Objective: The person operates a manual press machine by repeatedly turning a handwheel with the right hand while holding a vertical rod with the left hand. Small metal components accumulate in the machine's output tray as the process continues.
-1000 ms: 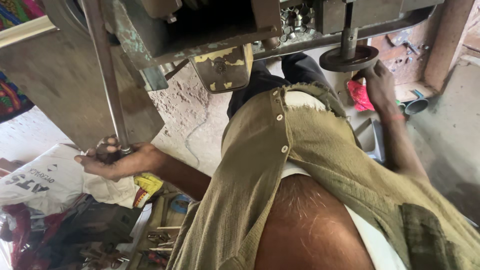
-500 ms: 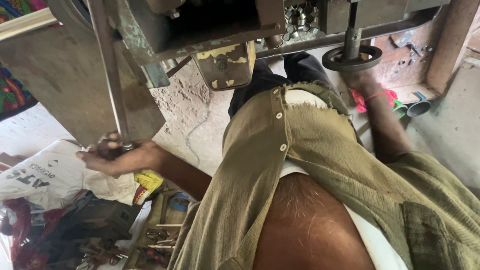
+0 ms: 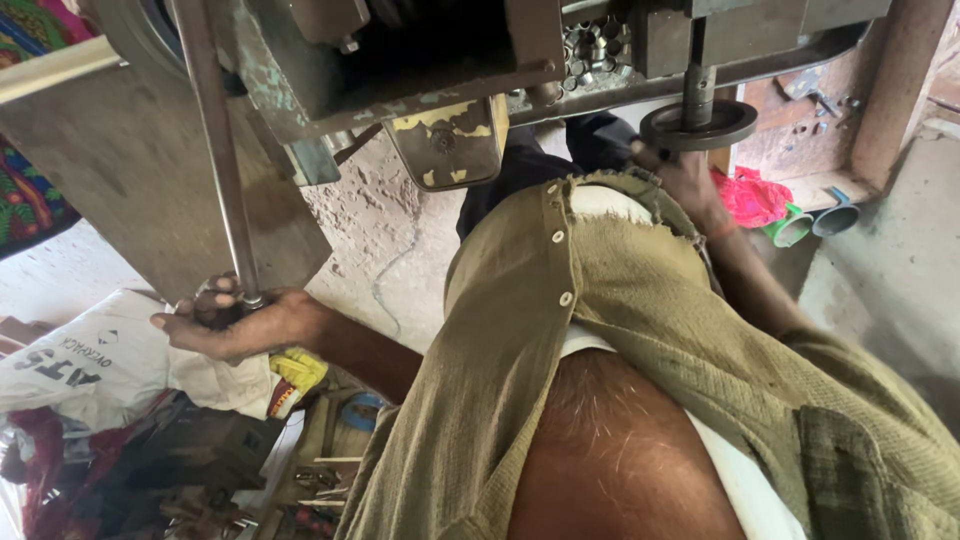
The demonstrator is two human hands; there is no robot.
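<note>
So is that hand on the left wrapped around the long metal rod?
Yes, the left hand is closed around the lower end of the long metal rod that hangs down from the machine.

Two hands show: the left hand (image 3: 235,322) is closed round the lower end of one long metal lever rod (image 3: 215,150), and the right hand (image 3: 690,180) reaches up just under one round metal disc (image 3: 698,124) on a single vertical shaft. One press machine (image 3: 420,60) fills the top. Right of the disc lie two short pipe pieces, one green (image 3: 790,228) and one grey (image 3: 835,218), and one pink cloth (image 3: 750,197). Below the left hand lies one white printed sack (image 3: 90,360).
</note>
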